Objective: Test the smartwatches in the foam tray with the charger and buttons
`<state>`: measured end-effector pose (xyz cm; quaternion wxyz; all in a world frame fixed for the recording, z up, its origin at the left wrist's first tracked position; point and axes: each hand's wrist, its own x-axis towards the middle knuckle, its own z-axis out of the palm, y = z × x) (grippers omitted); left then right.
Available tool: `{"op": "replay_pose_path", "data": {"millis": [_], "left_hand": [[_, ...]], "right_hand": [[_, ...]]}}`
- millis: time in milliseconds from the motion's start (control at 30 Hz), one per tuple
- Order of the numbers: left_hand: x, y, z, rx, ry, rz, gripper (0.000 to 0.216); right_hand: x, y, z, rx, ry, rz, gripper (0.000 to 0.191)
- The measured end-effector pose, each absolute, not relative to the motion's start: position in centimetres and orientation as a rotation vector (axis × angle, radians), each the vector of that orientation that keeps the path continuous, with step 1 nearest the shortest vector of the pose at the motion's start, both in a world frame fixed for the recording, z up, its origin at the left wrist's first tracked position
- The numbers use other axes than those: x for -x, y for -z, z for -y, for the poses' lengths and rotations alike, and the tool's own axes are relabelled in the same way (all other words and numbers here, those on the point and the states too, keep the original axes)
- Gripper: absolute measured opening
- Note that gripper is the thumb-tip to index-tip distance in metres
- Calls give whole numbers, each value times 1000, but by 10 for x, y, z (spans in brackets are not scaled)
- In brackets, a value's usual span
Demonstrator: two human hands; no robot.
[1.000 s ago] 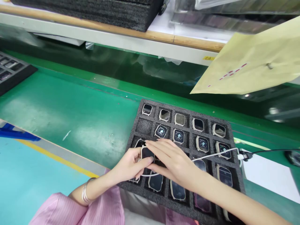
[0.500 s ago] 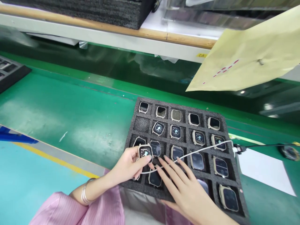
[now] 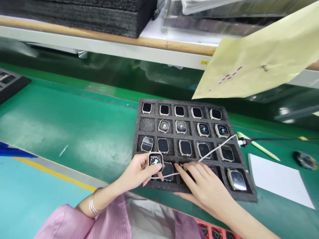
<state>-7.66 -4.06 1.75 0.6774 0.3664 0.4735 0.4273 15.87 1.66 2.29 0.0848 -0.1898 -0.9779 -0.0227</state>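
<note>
In the head view my left hand (image 3: 139, 171) is closed on a smartwatch (image 3: 155, 160), thumb over its lower screen edge. Its screen is lit with a dial. A white cable (image 3: 214, 149) runs from beneath this watch, past my right hand, to a black connector (image 3: 245, 142). My right hand (image 3: 205, 186) grips the near edge of a dark foam tray (image 3: 146, 124), fingers over the near row and thumb by the front rim. Several watches sit in the tray's compartments. Those in the second row show lit dials; most others are dark. My right hand hides part of the near row.
Right of the tray lie a white sheet of paper (image 3: 279, 181), a light green pen (image 3: 265, 150) and a coiled item (image 3: 305, 160). A yellow sheet (image 3: 249, 66) hangs from the shelf (image 3: 104, 46). Another tray (image 3: 12, 87) stands far left. A red tray (image 3: 208, 229) shows below my right forearm.
The foam tray has slid away from me over the green bench. My right hand's spread fingers have drawn in at its near edge. The watch stays in my left hand.
</note>
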Motion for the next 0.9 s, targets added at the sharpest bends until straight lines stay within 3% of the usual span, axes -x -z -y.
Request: {"op": "replay_pose_path", "data": {"millis": [233,367,533,633,733,800,900], "left_hand": [[78,-16,39,-815,-947,-1059,31],[82,-18,42,-820,-905,-1076,31],[81,-22,49,-894,-802,-1110,26],[78,-21,52,-944,-780,-1161,25],[79,-17,54,-933,-808,-1204,29],[85,-14,56,-892,-867,-1184,32],[94,-11,60,-812,-933,-1113,44]], "right_hand": [[-159,-22,0,489,-76,2900,43],[-158,-35,15,360,-370,2948,48],[-143,-52,0,500,-368,2781,41],[-117,-56,-15,506,-379,2773,62],[-88,-56,-26,412,-387,2842,48],[-74,-58,-36,371,-518,2855,38],[-62,-58,-61,328,-881,2745,43]]}}
